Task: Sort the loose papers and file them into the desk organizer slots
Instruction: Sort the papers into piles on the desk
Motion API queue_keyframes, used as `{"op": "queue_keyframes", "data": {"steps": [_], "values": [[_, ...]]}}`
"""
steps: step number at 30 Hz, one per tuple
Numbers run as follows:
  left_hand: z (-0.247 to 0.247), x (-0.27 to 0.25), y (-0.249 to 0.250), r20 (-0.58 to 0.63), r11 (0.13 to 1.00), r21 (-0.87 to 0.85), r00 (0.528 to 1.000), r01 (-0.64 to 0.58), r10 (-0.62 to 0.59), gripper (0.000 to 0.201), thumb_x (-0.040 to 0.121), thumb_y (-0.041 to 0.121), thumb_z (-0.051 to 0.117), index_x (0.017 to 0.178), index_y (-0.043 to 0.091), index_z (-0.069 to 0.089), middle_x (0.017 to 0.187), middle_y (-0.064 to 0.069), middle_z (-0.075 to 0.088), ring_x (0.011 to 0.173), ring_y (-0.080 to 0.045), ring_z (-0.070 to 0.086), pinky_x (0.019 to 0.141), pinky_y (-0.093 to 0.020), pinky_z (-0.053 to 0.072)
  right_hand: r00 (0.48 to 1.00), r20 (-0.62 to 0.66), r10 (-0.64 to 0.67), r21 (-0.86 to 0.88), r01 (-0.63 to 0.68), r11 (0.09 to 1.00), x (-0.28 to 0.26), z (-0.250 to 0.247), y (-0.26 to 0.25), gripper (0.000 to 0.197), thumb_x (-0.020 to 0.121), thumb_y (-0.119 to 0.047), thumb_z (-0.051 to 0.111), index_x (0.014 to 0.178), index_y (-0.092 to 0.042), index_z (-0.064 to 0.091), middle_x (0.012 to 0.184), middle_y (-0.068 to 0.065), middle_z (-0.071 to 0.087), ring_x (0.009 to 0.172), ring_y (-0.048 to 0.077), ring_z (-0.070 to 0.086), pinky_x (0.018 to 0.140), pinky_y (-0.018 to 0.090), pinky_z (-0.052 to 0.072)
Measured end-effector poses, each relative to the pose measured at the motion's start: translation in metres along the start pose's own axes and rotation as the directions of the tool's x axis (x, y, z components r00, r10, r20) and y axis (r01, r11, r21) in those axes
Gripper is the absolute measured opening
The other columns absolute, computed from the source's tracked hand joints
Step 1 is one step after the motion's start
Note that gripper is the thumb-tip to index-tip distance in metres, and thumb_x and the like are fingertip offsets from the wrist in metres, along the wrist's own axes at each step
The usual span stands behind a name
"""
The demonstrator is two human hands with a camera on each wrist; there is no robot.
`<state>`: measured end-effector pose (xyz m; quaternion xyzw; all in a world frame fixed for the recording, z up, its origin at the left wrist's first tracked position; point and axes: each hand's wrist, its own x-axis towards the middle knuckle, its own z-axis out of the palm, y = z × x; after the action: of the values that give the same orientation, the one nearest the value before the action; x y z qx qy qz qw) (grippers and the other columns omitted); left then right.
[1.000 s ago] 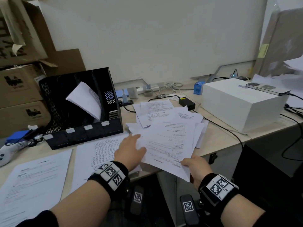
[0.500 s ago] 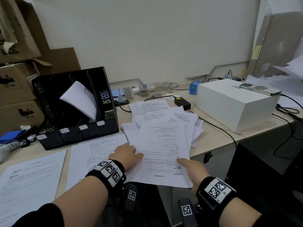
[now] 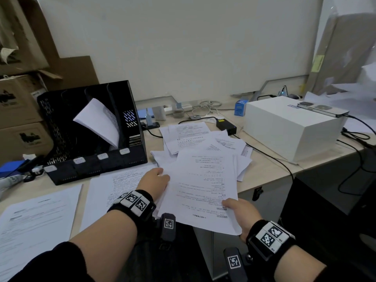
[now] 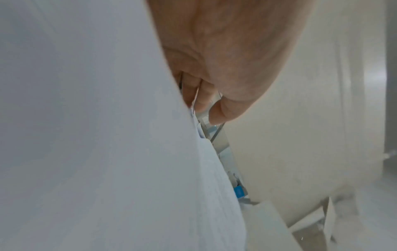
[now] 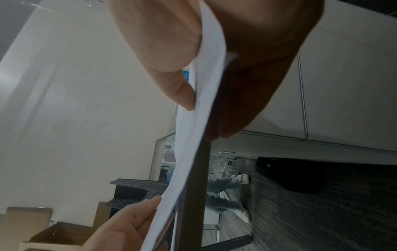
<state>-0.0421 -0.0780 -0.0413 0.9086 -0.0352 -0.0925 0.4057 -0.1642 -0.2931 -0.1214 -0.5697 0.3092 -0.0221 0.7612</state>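
Nearest, the right hand point(image 3: 241, 215) pinches the near right corner of a white printed sheet of paper point(image 3: 201, 192), thumb on top and fingers curled underneath, as the right wrist view shows. The left hand point(image 3: 153, 185) holds the sheet's left edge, thumb on top and fingers tucked under. The sheet hangs out past the near edge of the pale wooden desk point(image 3: 270, 169). Just beyond it, a loose heap of white printed papers point(image 3: 191, 137) lies mid-desk. Two more printed pages point(image 3: 36, 218) lie flat toward the near left corner. Behind them stands a black perforated desk organizer point(image 3: 91, 135) with one bent white sheet point(image 3: 97, 121) in a slot. Toward the far right edge sits a white rectangular box point(image 3: 289, 127).
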Motion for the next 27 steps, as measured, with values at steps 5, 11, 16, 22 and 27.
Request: {"op": "queue_keyframes", "data": {"steps": [5, 11, 16, 22, 27], "values": [[-0.002, 0.0, 0.001, -0.156, 0.98, -0.19, 0.987, -0.052, 0.022, 0.021, 0.096, 0.015, 0.059, 0.11, 0.012, 0.075, 0.095, 0.0, 0.075, 0.082, -0.012, 0.064, 0.084, -0.027, 0.045, 1.0, -0.017, 0.007, 0.03, -0.006, 1.0, 0.002, -0.004, 0.0, 0.019, 0.098, -0.006, 0.057, 0.112, 0.0, 0.068, 0.107, 0.019, 0.076, 0.099, 0.042, 0.072, 0.091, 0.058, 0.057], [-0.007, -0.024, -0.008, -0.033, 0.958, -0.285, 0.999, 0.016, -0.026, 0.019, 0.084, 0.012, 0.065, 0.074, -0.002, 0.072, 0.073, -0.011, 0.076, 0.075, -0.032, 0.073, 0.068, -0.04, 0.054, 0.999, -0.048, 0.007, 0.097, -0.002, 0.995, 0.006, -0.003, 0.0, 0.016, 0.099, -0.008, 0.058, 0.11, -0.004, 0.068, 0.105, 0.018, 0.076, 0.097, 0.041, 0.072, 0.081, 0.051, 0.06], [-0.01, -0.039, -0.013, 0.16, 0.919, -0.366, 0.983, 0.145, -0.092, 0.014, 0.092, 0.013, 0.054, 0.088, 0.001, 0.059, 0.085, -0.014, 0.067, 0.067, -0.024, 0.066, 0.052, -0.029, 0.053, 1.0, 0.016, 0.0, 0.086, -0.002, 0.996, 0.003, 0.003, 0.004, 0.018, 0.097, -0.002, 0.06, 0.114, 0.0, 0.067, 0.109, 0.019, 0.076, 0.101, 0.041, 0.071, 0.092, 0.056, 0.056], [-0.025, -0.027, -0.026, -0.075, 0.914, -0.402, 0.994, 0.046, -0.083, 0.037, 0.094, 0.034, 0.066, 0.124, 0.018, 0.051, 0.122, -0.003, 0.058, 0.1, -0.023, 0.063, 0.076, -0.041, 0.054, 0.987, 0.035, -0.156, 0.011, 0.156, 0.988, -0.007, 0.002, 0.004, 0.018, 0.097, 0.0, 0.061, 0.111, -0.006, 0.07, 0.108, 0.008, 0.077, 0.092, 0.027, 0.074, 0.07, 0.033, 0.059], [-0.041, -0.03, -0.033, 0.045, 0.891, -0.449, 0.997, 0.071, -0.057, 0.051, 0.096, 0.034, 0.067, 0.142, 0.023, 0.05, 0.13, 0.001, 0.062, 0.105, -0.014, 0.063, 0.094, -0.043, 0.054, 0.964, 0.096, -0.248, 0.024, 0.247, 0.969, -0.017, 0.005, -0.008, 0.018, 0.096, 0.003, 0.061, 0.111, -0.003, 0.069, 0.106, 0.01, 0.078, 0.089, 0.027, 0.077, 0.074, 0.035, 0.063]]}}
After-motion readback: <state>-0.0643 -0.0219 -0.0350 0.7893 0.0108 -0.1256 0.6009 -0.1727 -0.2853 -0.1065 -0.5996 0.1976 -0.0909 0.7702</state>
